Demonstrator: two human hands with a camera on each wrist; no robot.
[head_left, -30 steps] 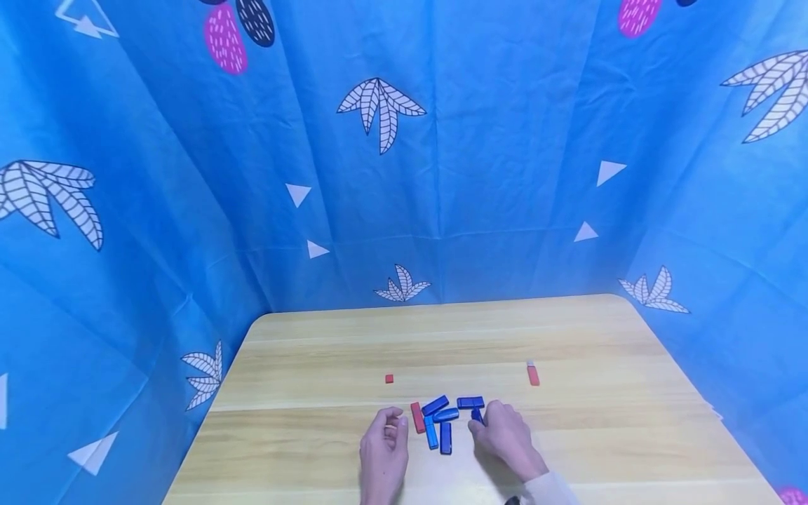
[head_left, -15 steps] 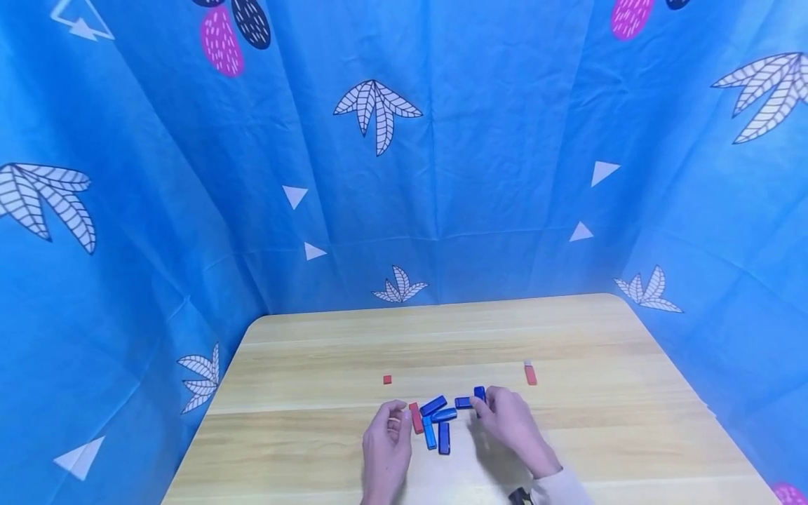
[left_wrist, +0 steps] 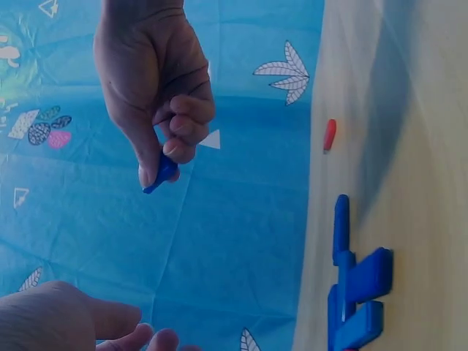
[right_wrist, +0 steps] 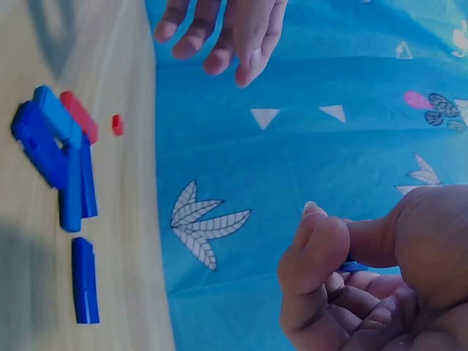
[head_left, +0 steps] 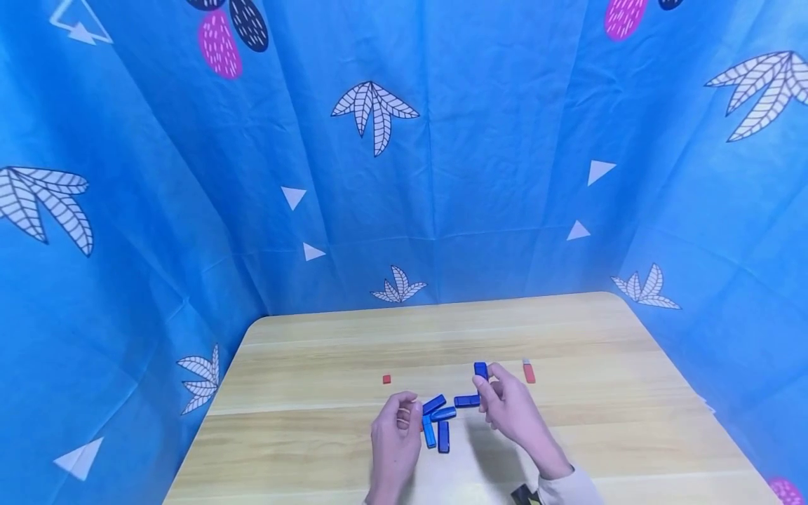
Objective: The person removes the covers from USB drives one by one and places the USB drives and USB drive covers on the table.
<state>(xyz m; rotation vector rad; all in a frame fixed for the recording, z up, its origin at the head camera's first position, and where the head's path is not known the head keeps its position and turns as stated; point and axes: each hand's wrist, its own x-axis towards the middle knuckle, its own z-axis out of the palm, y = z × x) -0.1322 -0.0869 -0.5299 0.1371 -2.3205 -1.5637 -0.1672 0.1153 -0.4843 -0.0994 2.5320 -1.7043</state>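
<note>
My right hand (head_left: 514,414) pinches a dark blue USB stick (head_left: 481,369) between thumb and fingers, raised above the table. In the left wrist view only its tip (left_wrist: 162,175) shows past the fingers. My left hand (head_left: 396,449) hovers at the left of a small group of USB sticks, fingers loosely bent, holding nothing. Several blue sticks lie in that group, among them a lighter blue one (head_left: 429,431), a dark one (head_left: 444,436) and one set slightly apart (head_left: 466,401). A red stick (right_wrist: 79,115) beside them is mostly hidden by my left hand in the head view.
Farther back on the wooden table (head_left: 315,351), a red USB stick with a bare silver plug (head_left: 529,372) lies at the right. A small red square piece (head_left: 387,379) lies at the left. A blue patterned curtain (head_left: 492,175) hangs behind the table.
My right hand has picked up a dark blue USB stick from beside the group and lifted it. My left hand has shifted slightly right and up, covering most of the nearby red stick.
</note>
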